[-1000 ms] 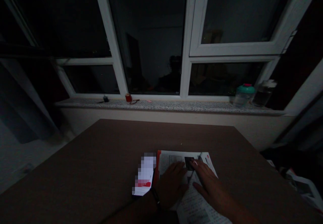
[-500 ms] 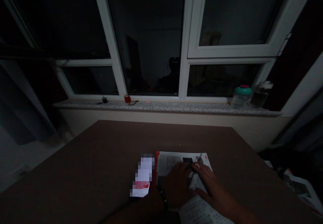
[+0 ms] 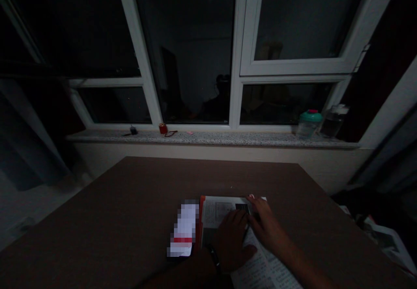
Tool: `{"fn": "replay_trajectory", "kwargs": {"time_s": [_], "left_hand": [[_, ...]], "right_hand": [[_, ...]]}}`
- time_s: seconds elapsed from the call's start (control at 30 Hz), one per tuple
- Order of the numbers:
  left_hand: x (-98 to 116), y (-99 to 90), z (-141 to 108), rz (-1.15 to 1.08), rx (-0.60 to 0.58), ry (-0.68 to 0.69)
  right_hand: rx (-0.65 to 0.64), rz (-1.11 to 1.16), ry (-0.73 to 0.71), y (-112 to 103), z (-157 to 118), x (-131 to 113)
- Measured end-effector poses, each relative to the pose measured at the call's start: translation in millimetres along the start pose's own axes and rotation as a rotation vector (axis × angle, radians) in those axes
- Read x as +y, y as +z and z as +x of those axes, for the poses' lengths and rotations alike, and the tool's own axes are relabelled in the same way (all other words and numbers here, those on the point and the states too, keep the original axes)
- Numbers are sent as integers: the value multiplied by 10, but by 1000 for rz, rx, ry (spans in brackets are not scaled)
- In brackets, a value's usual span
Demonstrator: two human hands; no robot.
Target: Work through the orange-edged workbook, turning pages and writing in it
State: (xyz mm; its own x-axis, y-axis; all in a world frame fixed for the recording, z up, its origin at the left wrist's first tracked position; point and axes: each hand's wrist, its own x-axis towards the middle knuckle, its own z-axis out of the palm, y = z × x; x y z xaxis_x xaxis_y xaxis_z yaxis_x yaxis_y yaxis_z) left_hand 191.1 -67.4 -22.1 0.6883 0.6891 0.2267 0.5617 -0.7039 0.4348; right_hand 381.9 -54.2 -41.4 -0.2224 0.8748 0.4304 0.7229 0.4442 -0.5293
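Note:
A printed booklet (image 3: pixel 211 210) with a red left edge lies on the brown table (image 3: pixel 156 180). Across its middle rests my left hand (image 3: pixel 231 237), dark bracelet at the wrist, palm down with the thumb spread toward the right. My right hand (image 3: pixel 265 224) lies at the booklet's upper right, its fingertips near the top edge around a small pale thing too small to name. Below the hands a sheet with handwriting (image 3: pixel 260 269) is partly covered by them. A lit phone (image 3: pixel 185 228) lies left of the booklet, its screen blurred.
On the stone windowsill (image 3: pixel 211 138) stand a teal-lidded bottle (image 3: pixel 309 124), a second bottle (image 3: pixel 334 121), a small red object (image 3: pixel 163 128) and a small dark one (image 3: pixel 133 130). Papers (image 3: pixel 389 241) lie beyond the table's right side.
My right hand has moved up toward the booklet's top edge. My left hand has shifted slightly, its thumb now farther from the right hand. The view has moved a little.

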Motion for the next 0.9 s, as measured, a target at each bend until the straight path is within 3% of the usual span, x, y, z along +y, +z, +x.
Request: {"fn": "replay_trajectory", "kwargs": {"time_s": [0.17, 0.4, 0.9], "left_hand": [[-17, 4, -8, -3, 9, -1], [-11, -24, -13, -2, 33, 30], [-38, -21, -8, 22, 8, -1]], "right_hand": [[-31, -28, -57, 131, 42, 61], [-71, -59, -87, 156, -81, 175], [-148, -49, -15, -147, -360, 143]]}}
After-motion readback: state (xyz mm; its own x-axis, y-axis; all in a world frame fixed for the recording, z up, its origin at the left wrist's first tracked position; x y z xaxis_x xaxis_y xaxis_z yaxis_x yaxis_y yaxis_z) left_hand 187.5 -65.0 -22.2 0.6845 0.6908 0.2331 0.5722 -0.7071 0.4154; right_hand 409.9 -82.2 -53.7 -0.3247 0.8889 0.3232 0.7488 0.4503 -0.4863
